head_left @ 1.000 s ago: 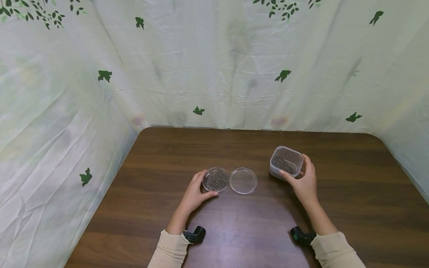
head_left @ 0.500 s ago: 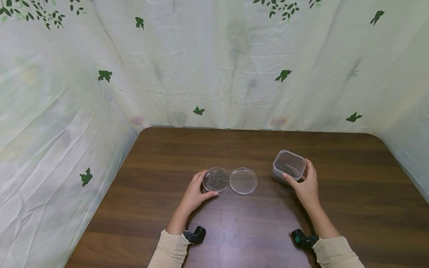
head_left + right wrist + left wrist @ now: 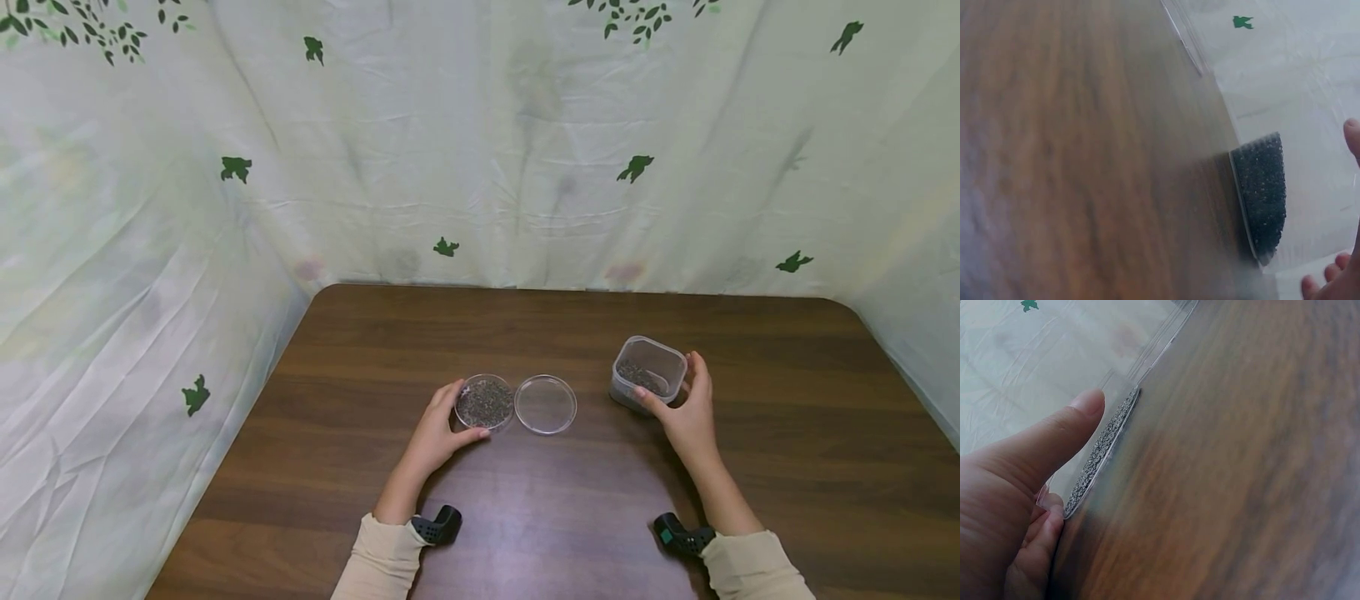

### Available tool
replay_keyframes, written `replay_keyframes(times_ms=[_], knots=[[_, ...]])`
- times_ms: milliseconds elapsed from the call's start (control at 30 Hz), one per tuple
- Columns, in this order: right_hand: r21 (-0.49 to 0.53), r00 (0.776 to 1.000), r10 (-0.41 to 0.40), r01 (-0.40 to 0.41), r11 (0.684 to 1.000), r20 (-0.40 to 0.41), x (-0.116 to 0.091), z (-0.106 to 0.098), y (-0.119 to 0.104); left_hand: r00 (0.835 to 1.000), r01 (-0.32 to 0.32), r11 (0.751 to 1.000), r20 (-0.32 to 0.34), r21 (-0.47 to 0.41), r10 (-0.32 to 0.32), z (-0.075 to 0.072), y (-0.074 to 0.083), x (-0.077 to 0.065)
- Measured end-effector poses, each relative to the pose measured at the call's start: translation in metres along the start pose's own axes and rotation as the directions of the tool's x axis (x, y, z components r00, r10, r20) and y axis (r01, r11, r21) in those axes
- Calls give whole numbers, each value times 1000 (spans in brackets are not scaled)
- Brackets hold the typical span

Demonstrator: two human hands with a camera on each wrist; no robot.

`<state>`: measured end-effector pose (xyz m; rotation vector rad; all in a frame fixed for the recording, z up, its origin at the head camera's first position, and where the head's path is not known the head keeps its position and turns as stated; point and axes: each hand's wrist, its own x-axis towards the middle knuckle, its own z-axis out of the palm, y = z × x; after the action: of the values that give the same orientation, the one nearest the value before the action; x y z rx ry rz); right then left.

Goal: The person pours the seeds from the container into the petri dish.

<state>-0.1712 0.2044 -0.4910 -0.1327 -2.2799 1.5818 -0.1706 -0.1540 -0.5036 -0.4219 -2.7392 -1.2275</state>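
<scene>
A round petri dish (image 3: 484,403) full of dark grey grains lies flat on the table. My left hand (image 3: 441,429) holds it from the left, thumb along the near edge and fingers at the far left rim. Touching or nearly touching its right side is a clear round lid (image 3: 546,405). On the right, a translucent square tub (image 3: 649,367) stands upright with dark grains (image 3: 1261,200) heaped at its left side. My right hand (image 3: 688,417) holds the tub by its near right corner, thumb on the near wall and fingers at the right side.
The brown wooden table (image 3: 555,517) runs back to a pale curtain (image 3: 480,150) with green bird and leaf prints. Black wrist cameras (image 3: 438,526) sit at both sleeve cuffs.
The tub has come down and slightly right and nearer, from tilted to standing level. Over the last half second my right fingers shift slightly outward. My left hand, dish and lid stay put.
</scene>
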Motion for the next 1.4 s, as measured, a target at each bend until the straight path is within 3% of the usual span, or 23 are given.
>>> replay_keyframes(times_ms=[267,500,767,1100,1400], knots=[[30,997,-81,82,996,-13,0,-2,-13,1000,5,1000,4,0,-5,0,1,1],[101,979,-199,203,974,-55,0,0,-21,1000,9,1000,5,-13,-9,0,1,1],[153,974,-226,228,961,-32,-8,2,-50,1000,13,1000,6,-12,-13,0,0,1],[142,919,-394,391,909,-10,-17,12,-72,1000,6,1000,3,-8,-6,0,0,1],[161,873,-474,455,876,112,-24,26,-78,1000,9,1000,7,-6,-9,0,0,1]])
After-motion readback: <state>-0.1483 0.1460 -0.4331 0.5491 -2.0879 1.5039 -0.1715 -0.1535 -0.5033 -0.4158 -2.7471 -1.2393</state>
